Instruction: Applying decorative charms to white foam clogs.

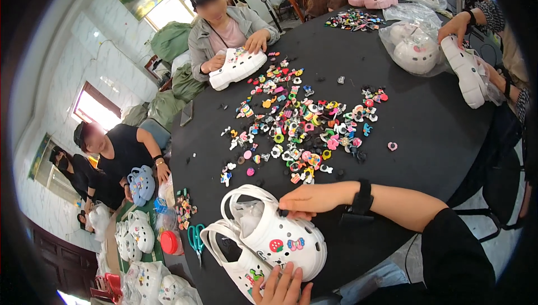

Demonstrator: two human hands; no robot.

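Two white clogs (302, 252) stand side by side at the table's near edge, heel straps up, with clear plastic stuffed inside. On the right clog sit a strawberry charm (276, 245) and a bow-shaped charm (296, 244); the left one carries a green and red charm (255, 275). My left hand (283, 287) rests against the toes, fingers spread. At the right clog's upper side, my right hand (314, 197) has its fingers pressed together, a small dark piece at their tips. Whatever they pinch is mostly hidden.
Loose shoe charms (302, 126) lie heaped across the black table (414, 137). Teal scissors (196, 240) and a red-lidded jar (170, 242) are to the left. Across the table a person (224, 36) handles a white clog (238, 67); another clog (464, 72) is in someone's hands at right.
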